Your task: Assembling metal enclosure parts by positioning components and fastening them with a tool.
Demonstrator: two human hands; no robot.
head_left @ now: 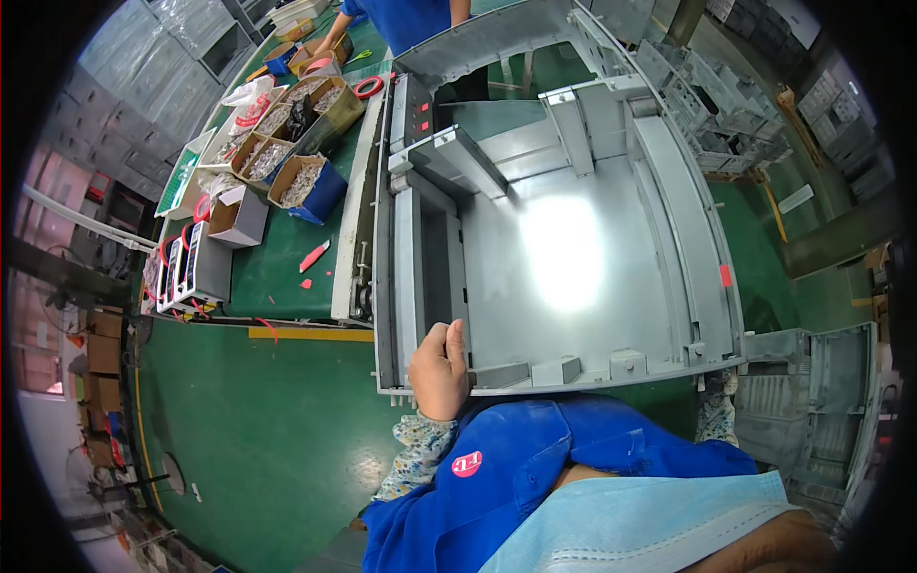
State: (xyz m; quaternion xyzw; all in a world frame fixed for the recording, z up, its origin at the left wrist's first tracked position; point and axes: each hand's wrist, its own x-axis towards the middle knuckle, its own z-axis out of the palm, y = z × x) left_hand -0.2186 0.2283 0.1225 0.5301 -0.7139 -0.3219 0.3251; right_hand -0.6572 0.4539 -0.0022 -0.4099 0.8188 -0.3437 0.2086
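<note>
A large grey sheet-metal cabinet frame (497,286), open on top, lies in front of my body with a shiny flat panel inside it. My left hand (440,371) is closed around its near edge, left of the middle, the thumb pointing up over the rim. Inside the frame, two angled metal brackets stand toward the far side, and small metal blocks (628,363) line the near edge. A red tag (725,276) sticks to the right wall. My right sleeve (716,413) reaches the near right corner, where the cabinet frame hides that hand.
On the left, a green-topped workbench (287,277) carries a blue bin (320,196) of small parts, other bins, a white box (239,218), a red cutter (314,255) and white devices (202,263). Across stands a person in blue (406,24). Metal frames (812,411) are stacked at right.
</note>
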